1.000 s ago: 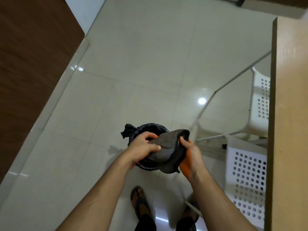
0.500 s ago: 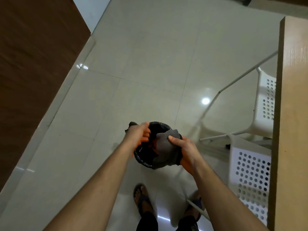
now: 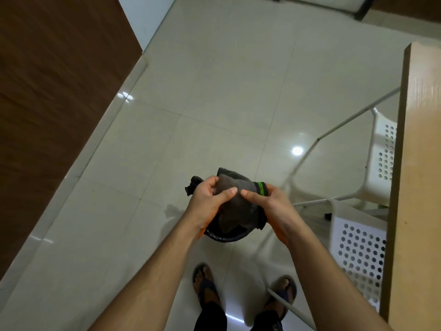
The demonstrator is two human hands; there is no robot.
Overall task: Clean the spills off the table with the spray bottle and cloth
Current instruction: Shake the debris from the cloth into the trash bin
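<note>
Both hands gripped the grey cloth (image 3: 235,199) above the black-lined bin (image 3: 224,236), left hand (image 3: 210,199) at nine o'clock, right hand (image 3: 267,201) at three. Since earlier, the cloth had bunched higher, exposing a green label (image 3: 262,188), unreadable.

Seen from above, both hands grip a grey cloth (image 3: 235,197) over a dark bin lined with a black bag (image 3: 224,236) that stands on the glossy tiled floor (image 3: 214,91). The left hand (image 3: 210,199) pinches the cloth with thumb on top; the right hand (image 3: 269,204) does the same from the other side, beside a green stripe on the cloth's edge. Two feet in sandals (image 3: 207,286) stand below. White perforated chairs (image 3: 358,254) sit just beside the wooden table (image 3: 420,163) at the right edge, and a dark wooden panel (image 3: 52,91) fills the left
</note>
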